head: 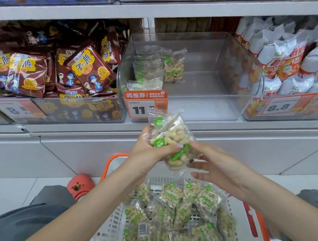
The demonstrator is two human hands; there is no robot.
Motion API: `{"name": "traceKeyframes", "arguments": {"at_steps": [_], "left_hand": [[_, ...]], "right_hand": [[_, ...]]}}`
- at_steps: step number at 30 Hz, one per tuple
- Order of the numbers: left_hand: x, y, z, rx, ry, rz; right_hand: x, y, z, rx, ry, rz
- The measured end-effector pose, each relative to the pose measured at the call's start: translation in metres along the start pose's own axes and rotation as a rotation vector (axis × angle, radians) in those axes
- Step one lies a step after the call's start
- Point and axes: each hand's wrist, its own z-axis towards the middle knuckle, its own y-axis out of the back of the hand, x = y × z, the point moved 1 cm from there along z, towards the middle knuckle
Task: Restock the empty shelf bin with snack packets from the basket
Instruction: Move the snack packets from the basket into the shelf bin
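Fingers of the left hand (147,151) curled round a small stack of clear peanut packets (171,138), thumb pressed across the front at the green stripe; held upright, above the basket and below the shelf edge, near the middle of the view. Fingers of the right hand (211,163) mostly straight and relaxed, only the tips touching the lower right edge of the same stack, at 4 o'clock from it; palm turned to the left, nothing gripped.

At 12 o'clock from the held stack, clear shelf bin (221,64), mostly bare inside. Only a few of the same packets (172,67) standing at its left back part, close to the left wall; some more lying in front of them, seen blurred through the plastic. On the bin's front, at its left corner, orange price tag (146,104) with "RECOMMEND" and "11", partly covered by the top of the held stack.

At 6 o'clock, white basket (107,231) with orange handle (112,164), many more peanut packets (175,210) heaped inside, some flat, some tilted.

At 9 o'clock from the bin, another bin full of dark red snack bags (88,68). At 3 o'clock, white and orange bags (281,57) with a tag "8.8". At 8 o'clock from the stack, red-pink slipper (80,184) on the floor, beside a grey trouser leg (26,221).
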Motion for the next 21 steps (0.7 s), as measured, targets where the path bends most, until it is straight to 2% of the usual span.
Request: {"name": "traceKeyframes", "arguments": {"at_steps": [3,6,8,10,12,18,21], "left_hand": [[0.000,0.000,-0.002,0.037,0.007,0.063],[0.004,-0.004,-0.006,0.108,0.019,0.109],[0.004,-0.005,-0.007,0.117,0.037,0.106],[0.002,-0.006,-0.007,0.096,0.056,0.078],[0.000,-0.006,-0.004,0.072,0.048,0.066],[0.001,-0.008,-0.007,0.144,0.046,0.136],[0.003,-0.009,-0.008,0.102,0.012,0.163]], "right_hand": [[0.013,0.010,0.006,-0.106,0.196,-0.242],[0.014,0.011,0.009,-0.075,0.241,-0.390],[0.008,0.012,0.010,-0.078,0.199,-0.360],[0.003,0.009,0.009,-0.055,0.152,-0.218],[0.002,0.006,0.007,-0.055,0.182,-0.125],[0.009,0.005,0.005,-0.207,0.463,-0.311],[0.005,0.006,0.005,-0.216,0.521,-0.387]]}}
